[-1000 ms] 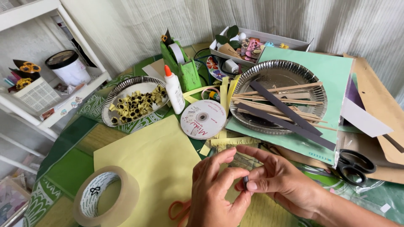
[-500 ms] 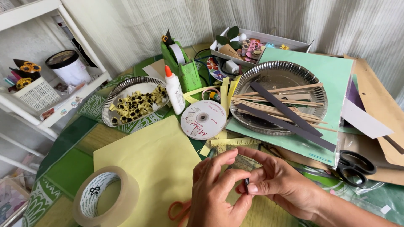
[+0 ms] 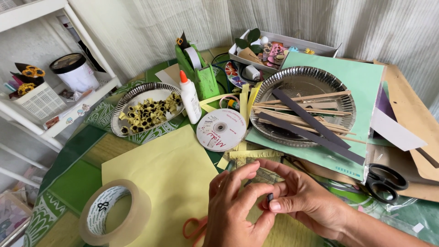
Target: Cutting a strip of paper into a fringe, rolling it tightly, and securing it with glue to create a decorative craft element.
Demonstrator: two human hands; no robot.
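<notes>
My left hand (image 3: pixel 235 208) and my right hand (image 3: pixel 304 199) meet at the bottom middle, over a pale yellow paper sheet (image 3: pixel 164 174). Together their fingertips pinch a small dark strip piece (image 3: pixel 270 197). Behind the fingers lies a clear ruler-like piece, mostly hidden. Orange scissor handles (image 3: pixel 194 227) peek out beneath my left hand. Beyond the hands lies a disc (image 3: pixel 221 129) and fringed yellow paper strips (image 3: pixel 256 154).
A roll of clear tape (image 3: pixel 114 212) lies at the lower left. A foil plate of small yellow paper flowers (image 3: pixel 146 112), a glue bottle (image 3: pixel 189 97), a green tape dispenser (image 3: pixel 197 68), a foil plate of sticks and dark strips (image 3: pixel 304 105), black scissors (image 3: pixel 386 183) and a white shelf (image 3: pixel 43 68) surround the work.
My fingers have shifted slightly around the small dark piece; the hands stay in the same place. Nothing else has moved.
</notes>
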